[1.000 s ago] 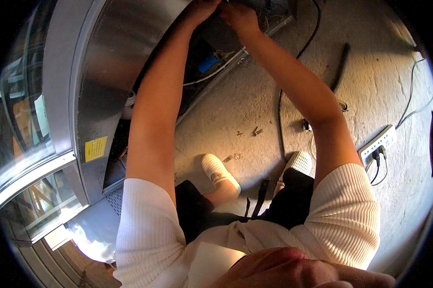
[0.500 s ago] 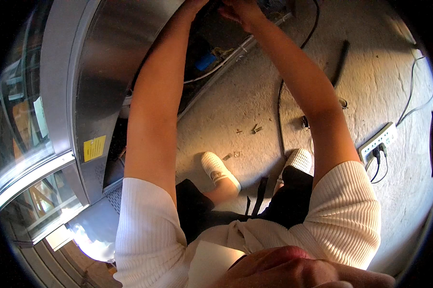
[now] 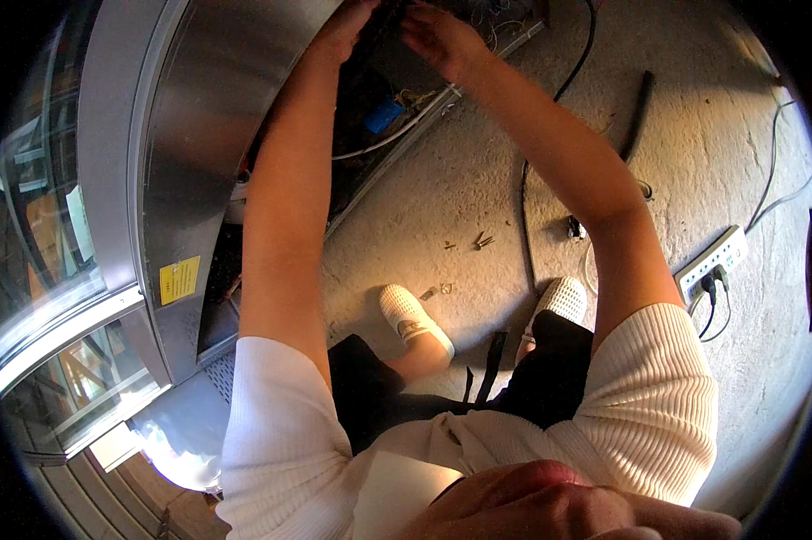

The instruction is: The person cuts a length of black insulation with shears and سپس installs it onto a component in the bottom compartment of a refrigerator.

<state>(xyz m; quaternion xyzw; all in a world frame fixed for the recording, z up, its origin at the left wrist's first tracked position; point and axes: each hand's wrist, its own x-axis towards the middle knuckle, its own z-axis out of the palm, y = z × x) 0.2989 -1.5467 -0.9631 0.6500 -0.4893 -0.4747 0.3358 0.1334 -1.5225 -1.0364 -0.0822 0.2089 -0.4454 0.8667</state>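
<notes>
My left hand (image 3: 347, 29) is at the top edge of the view, beside the steel panel (image 3: 212, 99) of a large appliance. Its fingers run into shadow and out of the picture, so their grip is hidden. To its right, my right hand (image 3: 444, 43) reaches over the appliance's dark open base (image 3: 370, 81). Its fingers look loosely apart, with nothing visible in them. Inside the base, below the hands, are a blue cylindrical part (image 3: 383, 115), a pale cable (image 3: 397, 135) and some thin loose wires.
Several screws (image 3: 484, 240) lie on the concrete floor (image 3: 424, 207) before my shoes. A black cable (image 3: 525, 207) and a short black hose (image 3: 640, 117) lie to the right, near a plugged-in power strip (image 3: 710, 261). Glass panes (image 3: 41, 207) stand at far left.
Both hands have drawn slightly down toward me, so more of each shows. My right hand has shifted a little left, and its fingers appear looser.
</notes>
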